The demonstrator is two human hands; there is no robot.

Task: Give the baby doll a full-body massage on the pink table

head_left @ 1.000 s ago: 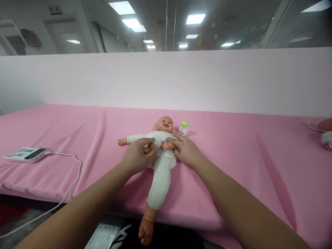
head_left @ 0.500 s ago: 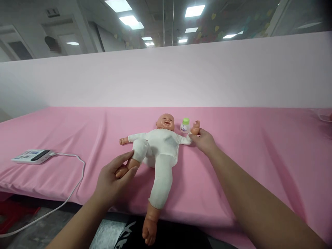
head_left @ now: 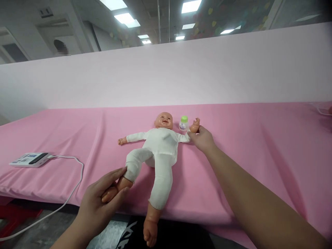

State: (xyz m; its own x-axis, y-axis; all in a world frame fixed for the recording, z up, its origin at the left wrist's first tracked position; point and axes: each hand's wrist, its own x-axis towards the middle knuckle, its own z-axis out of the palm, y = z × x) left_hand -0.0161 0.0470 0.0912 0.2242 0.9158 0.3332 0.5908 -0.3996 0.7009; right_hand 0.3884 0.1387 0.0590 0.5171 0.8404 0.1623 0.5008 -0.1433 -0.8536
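A baby doll (head_left: 162,145) with a white cloth body lies on its back on the pink sheet (head_left: 228,148), head toward the wall. My left hand (head_left: 103,199) is closed around the doll's lower leg and foot on the left side. With my right hand (head_left: 203,138) I grip the doll's wrist on the right side, its small hand showing above my fingers. The doll's other leg points toward me, its foot hanging past the sheet's front edge. Just behind my right hand stands a small clear bottle (head_left: 183,123) with a green cap.
A white power strip (head_left: 30,159) lies at the left, its white cord (head_left: 77,186) running over the front edge. Behind the sheet rises a white partition (head_left: 166,76) with glass above. A clear plastic container (head_left: 324,109) sits at the far right.
My left hand has drawn the doll's leg toward me and to the left, so the bent leg is straighter. My right hand stays on the doll's wrist.
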